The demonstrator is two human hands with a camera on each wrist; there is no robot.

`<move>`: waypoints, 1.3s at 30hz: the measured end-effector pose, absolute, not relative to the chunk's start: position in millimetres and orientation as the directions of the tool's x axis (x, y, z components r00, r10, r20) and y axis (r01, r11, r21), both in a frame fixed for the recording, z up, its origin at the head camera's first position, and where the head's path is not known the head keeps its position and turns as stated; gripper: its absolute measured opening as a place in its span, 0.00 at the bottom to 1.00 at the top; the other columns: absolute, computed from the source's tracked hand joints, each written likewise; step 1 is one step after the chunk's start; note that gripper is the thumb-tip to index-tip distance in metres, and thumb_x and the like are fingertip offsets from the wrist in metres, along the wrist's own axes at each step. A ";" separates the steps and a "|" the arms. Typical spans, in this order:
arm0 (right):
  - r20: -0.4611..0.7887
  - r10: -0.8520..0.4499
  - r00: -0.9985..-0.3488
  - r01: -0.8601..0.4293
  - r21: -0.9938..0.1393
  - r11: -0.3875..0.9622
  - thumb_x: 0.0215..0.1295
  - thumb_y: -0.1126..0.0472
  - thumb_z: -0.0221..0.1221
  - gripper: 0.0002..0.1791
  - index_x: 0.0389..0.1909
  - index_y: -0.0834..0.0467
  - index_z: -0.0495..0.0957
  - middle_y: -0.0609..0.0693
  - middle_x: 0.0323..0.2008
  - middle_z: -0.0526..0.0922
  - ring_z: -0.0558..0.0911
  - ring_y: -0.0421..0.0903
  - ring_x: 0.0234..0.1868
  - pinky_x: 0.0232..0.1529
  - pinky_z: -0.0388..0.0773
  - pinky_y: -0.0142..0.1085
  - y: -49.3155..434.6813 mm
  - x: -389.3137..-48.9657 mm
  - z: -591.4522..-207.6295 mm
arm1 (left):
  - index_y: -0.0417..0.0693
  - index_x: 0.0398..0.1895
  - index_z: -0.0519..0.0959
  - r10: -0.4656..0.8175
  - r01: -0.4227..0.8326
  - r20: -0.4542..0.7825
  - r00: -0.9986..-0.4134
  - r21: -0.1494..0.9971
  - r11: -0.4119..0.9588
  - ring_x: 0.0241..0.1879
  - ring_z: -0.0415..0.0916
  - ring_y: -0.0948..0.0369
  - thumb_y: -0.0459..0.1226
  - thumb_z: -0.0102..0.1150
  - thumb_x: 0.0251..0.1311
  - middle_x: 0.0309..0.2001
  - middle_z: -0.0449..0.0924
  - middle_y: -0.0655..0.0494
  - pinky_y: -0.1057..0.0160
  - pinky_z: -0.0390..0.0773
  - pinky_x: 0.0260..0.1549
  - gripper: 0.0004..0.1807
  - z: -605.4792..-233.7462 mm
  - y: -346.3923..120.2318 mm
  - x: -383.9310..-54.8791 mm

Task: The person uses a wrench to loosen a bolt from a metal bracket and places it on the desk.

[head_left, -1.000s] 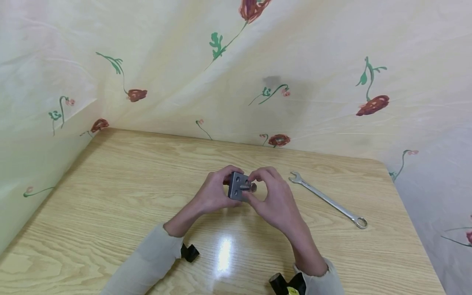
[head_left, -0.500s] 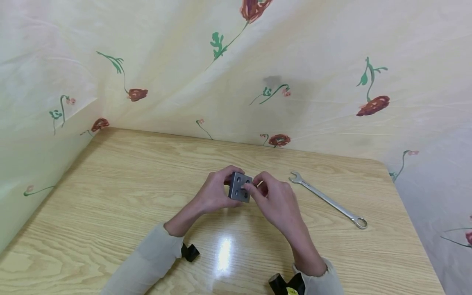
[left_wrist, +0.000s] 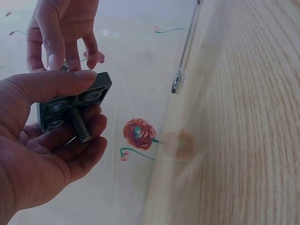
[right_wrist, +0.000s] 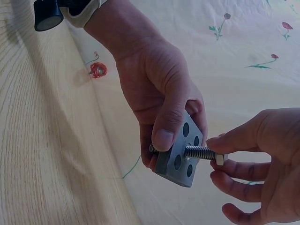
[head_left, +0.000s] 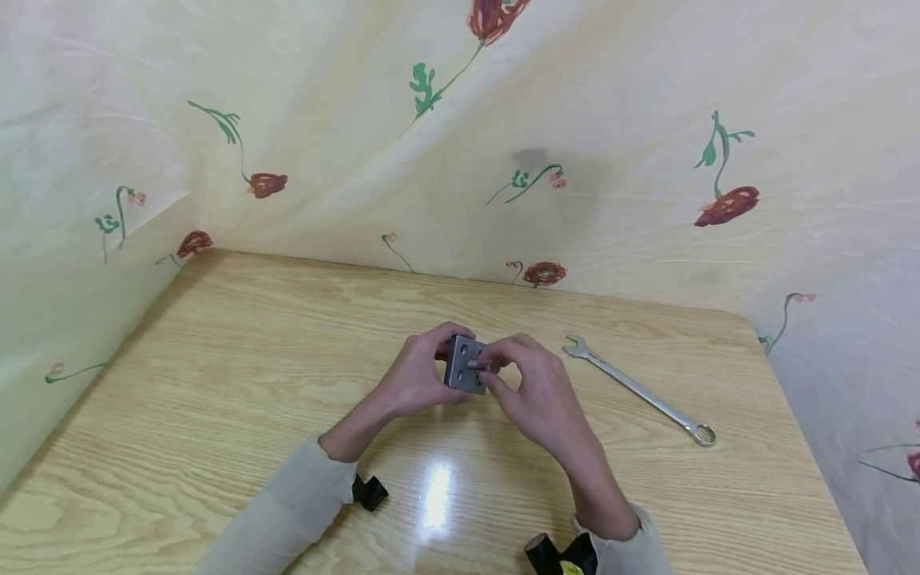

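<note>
My left hand (head_left: 420, 375) grips a grey metal block (right_wrist: 176, 176) by its edges, held up above the table. Several round holes show in the block's face. A hex bolt (right_wrist: 199, 152) runs through its middle, and the threaded end (left_wrist: 80, 126) sticks out on the far side in the left wrist view. At the bolt's head, my right hand (right_wrist: 276, 159) pinches with thumb and fingertips, its other fingers loosely bent. A length of thread shows between head and block. In the head view the right fingers partly cover the bolt.
A combination wrench (head_left: 640, 389) lies on the wood-grain table (head_left: 216, 359), right of the hands, its open end toward the back. Flower-patterned cloth (head_left: 345, 160) hangs behind the table and along its left side. Black wrist cameras (head_left: 370, 493) sit at both cuffs.
My right fingers were spread around the bolt's head, then curled in over it, and now pinch it with fingertips further forward. The left hand and block stay almost still; the wrench has not moved.
</note>
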State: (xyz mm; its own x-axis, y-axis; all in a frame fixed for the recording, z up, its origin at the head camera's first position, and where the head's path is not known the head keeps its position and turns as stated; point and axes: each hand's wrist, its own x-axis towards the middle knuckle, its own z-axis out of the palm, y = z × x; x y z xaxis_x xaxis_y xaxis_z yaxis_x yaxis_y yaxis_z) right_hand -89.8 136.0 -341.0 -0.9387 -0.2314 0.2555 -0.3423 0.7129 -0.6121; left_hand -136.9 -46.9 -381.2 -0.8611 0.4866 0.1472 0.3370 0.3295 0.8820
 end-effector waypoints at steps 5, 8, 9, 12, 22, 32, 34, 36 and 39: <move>0.280 -0.251 -0.926 -0.374 -0.603 0.705 0.52 0.70 0.67 0.09 0.33 0.55 0.83 0.49 0.38 0.83 0.80 0.43 0.38 0.36 0.75 0.34 136.0 -90.0 -341.3 | 0.42 0.55 0.73 0.490 0.338 0.151 -0.859 0.885 0.321 0.45 0.83 0.51 0.27 0.75 0.37 0.48 0.83 0.44 0.52 0.80 0.49 0.35 -381.9 -46.7 -136.8; 0.285 -0.253 -0.925 -0.378 -0.609 0.697 0.51 0.69 0.67 0.10 0.36 0.56 0.82 0.50 0.40 0.82 0.80 0.44 0.39 0.38 0.76 0.36 135.9 -90.1 -341.1 | 0.42 0.56 0.73 0.489 0.332 0.146 -0.860 0.887 0.320 0.45 0.83 0.51 0.27 0.75 0.37 0.48 0.83 0.44 0.51 0.80 0.49 0.36 -381.9 -46.8 -137.1; 0.281 -0.250 -0.926 -0.374 -0.608 0.700 0.52 0.67 0.68 0.12 0.39 0.56 0.82 0.51 0.41 0.82 0.80 0.44 0.40 0.39 0.76 0.37 135.8 -90.3 -340.9 | 0.43 0.56 0.73 0.487 0.330 0.142 -0.862 0.886 0.325 0.46 0.83 0.51 0.27 0.75 0.37 0.49 0.83 0.45 0.52 0.80 0.50 0.36 -381.7 -46.9 -137.1; 0.239 -0.221 -0.946 -0.324 -0.616 0.718 0.56 0.59 0.68 0.19 0.48 0.58 0.77 0.52 0.44 0.82 0.80 0.47 0.43 0.43 0.77 0.41 137.3 -91.8 -341.2 | 0.42 0.57 0.72 0.485 0.320 0.133 -0.865 0.890 0.326 0.47 0.82 0.50 0.28 0.75 0.37 0.49 0.83 0.44 0.51 0.80 0.51 0.37 -381.4 -47.1 -137.3; 0.023 -0.088 -0.996 -0.082 -0.637 0.766 0.65 0.44 0.59 0.17 0.41 0.54 0.77 0.48 0.20 0.77 0.71 0.41 0.18 0.19 0.66 0.32 139.1 -93.2 -338.5 | 0.40 0.58 0.72 0.483 0.331 0.144 -0.863 0.885 0.327 0.47 0.82 0.49 0.27 0.75 0.38 0.48 0.83 0.43 0.50 0.80 0.51 0.37 -381.3 -47.0 -136.7; 0.183 -0.145 -0.972 -0.230 -0.633 0.739 0.62 0.54 0.63 0.08 0.37 0.54 0.80 0.46 0.26 0.82 0.76 0.39 0.27 0.26 0.69 0.29 136.8 -92.2 -340.1 | 0.43 0.57 0.72 0.487 0.328 0.137 -0.863 0.884 0.332 0.47 0.82 0.50 0.27 0.75 0.37 0.48 0.83 0.44 0.52 0.80 0.51 0.37 -381.3 -47.2 -136.8; 0.220 -0.172 -0.960 -0.274 -0.617 0.738 0.61 0.57 0.65 0.08 0.39 0.55 0.81 0.46 0.28 0.83 0.78 0.41 0.30 0.30 0.70 0.30 137.2 -92.2 -340.5 | 0.44 0.57 0.72 0.483 0.323 0.134 -0.865 0.886 0.333 0.47 0.82 0.50 0.27 0.75 0.37 0.48 0.83 0.44 0.52 0.80 0.51 0.37 -381.2 -47.2 -137.0; 0.244 -0.193 -0.950 -0.305 -0.605 0.736 0.59 0.60 0.66 0.09 0.40 0.55 0.81 0.47 0.31 0.83 0.79 0.42 0.33 0.34 0.72 0.33 137.6 -92.0 -340.9 | 0.44 0.57 0.73 0.480 0.318 0.130 -0.868 0.887 0.335 0.47 0.82 0.50 0.27 0.76 0.37 0.48 0.84 0.45 0.52 0.79 0.51 0.37 -381.1 -47.2 -137.2; 0.272 -0.214 -0.938 -0.339 -0.594 0.729 0.55 0.65 0.66 0.10 0.39 0.55 0.82 0.48 0.35 0.84 0.80 0.43 0.37 0.40 0.75 0.36 137.7 -91.7 -341.3 | 0.44 0.56 0.73 0.478 0.314 0.129 -0.869 0.890 0.331 0.47 0.83 0.51 0.27 0.75 0.37 0.47 0.84 0.45 0.52 0.79 0.51 0.37 -381.1 -47.0 -137.6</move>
State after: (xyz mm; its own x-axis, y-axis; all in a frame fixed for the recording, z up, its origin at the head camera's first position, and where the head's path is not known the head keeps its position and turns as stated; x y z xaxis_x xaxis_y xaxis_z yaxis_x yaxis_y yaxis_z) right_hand -91.7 137.7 -341.3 -0.9382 -0.2140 0.2719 -0.3386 0.7293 -0.5945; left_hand -137.6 -47.0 -381.1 -0.8689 0.4778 0.1294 0.3144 0.3306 0.8899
